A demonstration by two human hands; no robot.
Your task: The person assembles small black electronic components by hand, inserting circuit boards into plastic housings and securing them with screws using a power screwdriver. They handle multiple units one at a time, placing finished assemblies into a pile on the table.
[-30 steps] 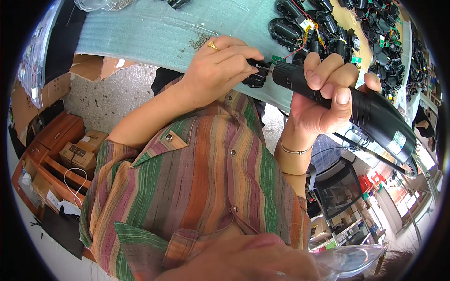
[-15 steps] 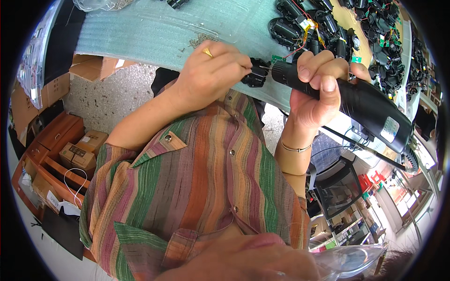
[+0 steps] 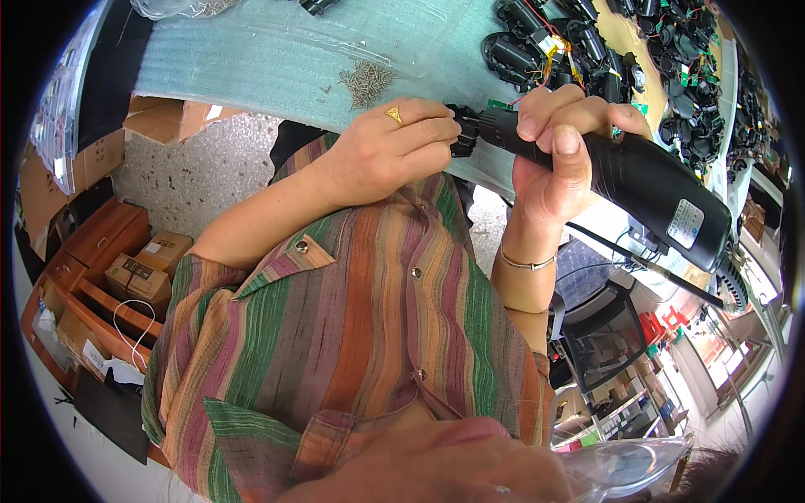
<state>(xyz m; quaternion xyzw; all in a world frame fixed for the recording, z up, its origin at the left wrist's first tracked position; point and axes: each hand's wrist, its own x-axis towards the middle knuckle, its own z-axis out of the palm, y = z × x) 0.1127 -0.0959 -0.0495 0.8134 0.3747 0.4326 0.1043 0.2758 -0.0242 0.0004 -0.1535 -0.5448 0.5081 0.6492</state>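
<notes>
My right hand [image 3: 558, 151] is wrapped round a black electric screwdriver [image 3: 646, 189], which lies nearly level with its tip toward the left. The tip meets a small black plastic housing [image 3: 464, 134] near the table's front edge. My left hand [image 3: 394, 151], wearing a gold ring, has its fingers closed on the left side of that housing and hides part of it. A green circuit board [image 3: 501, 105] shows just behind the screwdriver's nose. Beyond my left hand lies a heap of small screws [image 3: 366, 82] on the table.
The table is covered with pale green foam sheet [image 3: 243, 63]. Several black housings with wires and boards [image 3: 570, 46] crowd its back right. A clear plastic tray [image 3: 377, 38] lies at the back. A cardboard box [image 3: 168, 120] stands below left, and a black chair [image 3: 605, 335] is at the right.
The screwdriver has moved left, its nose now up against the housing. My left hand has shifted slightly down and right, uncovering more of the screw heap.
</notes>
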